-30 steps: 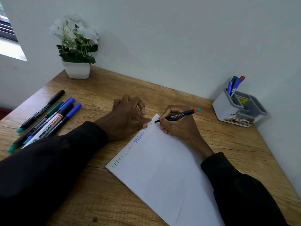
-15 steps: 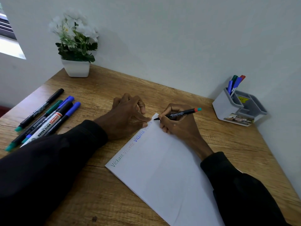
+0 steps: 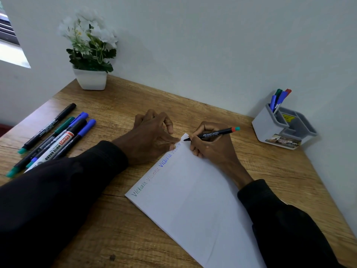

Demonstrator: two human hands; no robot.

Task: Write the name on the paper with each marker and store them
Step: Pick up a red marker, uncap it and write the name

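A white sheet of paper (image 3: 193, 200) lies slanted on the wooden desk (image 3: 270, 167), with "Victoria" written several times along its upper edge in green, faint red and blue. My right hand (image 3: 210, 147) grips a black marker (image 3: 214, 134) with a red and teal end, its tip touching the paper's far corner. My left hand (image 3: 150, 138) rests on the desk with fingertips pressing the paper's upper edge. Several markers (image 3: 52, 138) lie in a row at the left. A grey pen holder (image 3: 268, 128) at the right holds blue, green and red markers (image 3: 278, 98).
A white pot with white flowers (image 3: 90, 55) stands at the desk's back left corner against the wall. The wall runs close behind the desk. The holder sits near the desk's right edge.
The marker tip has crept slightly along the paper's top corner as the writing goes on. My left hand stays in place on the paper's edge.
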